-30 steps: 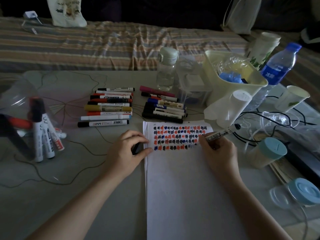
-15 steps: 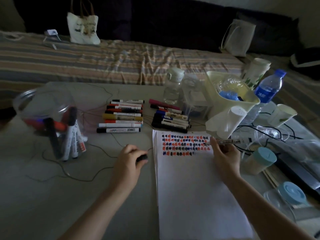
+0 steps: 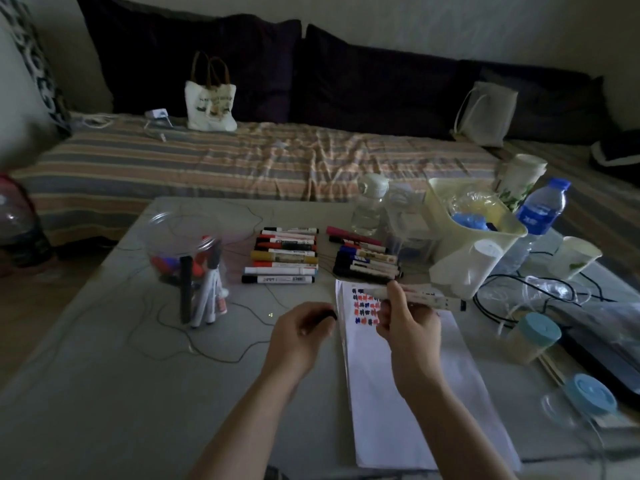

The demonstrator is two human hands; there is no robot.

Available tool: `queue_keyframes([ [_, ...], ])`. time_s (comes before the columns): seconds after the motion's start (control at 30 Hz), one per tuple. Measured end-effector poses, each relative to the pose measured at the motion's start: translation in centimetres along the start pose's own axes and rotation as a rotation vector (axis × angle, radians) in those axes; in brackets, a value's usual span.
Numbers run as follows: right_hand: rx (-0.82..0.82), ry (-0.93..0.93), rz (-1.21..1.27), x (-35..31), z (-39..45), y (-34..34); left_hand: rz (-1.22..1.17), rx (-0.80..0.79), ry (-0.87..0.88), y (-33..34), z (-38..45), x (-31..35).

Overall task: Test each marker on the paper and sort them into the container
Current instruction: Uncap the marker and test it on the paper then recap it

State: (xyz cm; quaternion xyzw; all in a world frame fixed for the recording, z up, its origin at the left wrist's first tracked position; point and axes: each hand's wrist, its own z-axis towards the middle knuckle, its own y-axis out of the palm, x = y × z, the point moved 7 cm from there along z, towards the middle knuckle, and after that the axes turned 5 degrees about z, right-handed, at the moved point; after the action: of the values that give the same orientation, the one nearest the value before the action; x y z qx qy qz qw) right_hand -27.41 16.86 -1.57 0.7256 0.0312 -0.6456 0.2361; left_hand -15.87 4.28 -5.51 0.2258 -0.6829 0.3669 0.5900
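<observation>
White paper [image 3: 408,375] lies nearest you, your right hand [image 3: 408,323] pinching the uncapped marker [image 3: 415,295] level above its test marks, your left hand [image 3: 301,330] curled round the black cap [image 3: 328,314], presumably for recapping, the clear container [image 3: 187,251] beyond.

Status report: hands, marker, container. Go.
Right hand grips white marker above paper. Left hand pinches black cap. Clear plastic container unobstructed.

Dim room; striped bed [image 3: 242,161] behind grey table [image 3: 104,393]; dark cushions [image 3: 363,81] against pale wall [image 3: 450,22]
</observation>
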Motion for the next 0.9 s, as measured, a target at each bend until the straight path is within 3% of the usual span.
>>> queue_keyframes([
  [0.1,-0.037,0.029,-0.017,0.7,-0.3,-0.2,-0.197,0.019,-0.048,-1.3,-0.3,-0.7],
  [0.37,-0.105,0.077,-0.19,2.2,-0.4,0.9,-0.292,-0.043,-0.042,-1.1,-0.1,-0.4],
  [0.57,-0.162,0.084,-0.21,2.7,-0.6,1.8,-0.218,-0.106,0.007,-0.7,-0.1,0.3],
  [0.9,-0.268,0.24,-0.126,3.1,-0.9,3.0,-0.115,-0.041,0.104,-1.6,-0.2,1.5],
])
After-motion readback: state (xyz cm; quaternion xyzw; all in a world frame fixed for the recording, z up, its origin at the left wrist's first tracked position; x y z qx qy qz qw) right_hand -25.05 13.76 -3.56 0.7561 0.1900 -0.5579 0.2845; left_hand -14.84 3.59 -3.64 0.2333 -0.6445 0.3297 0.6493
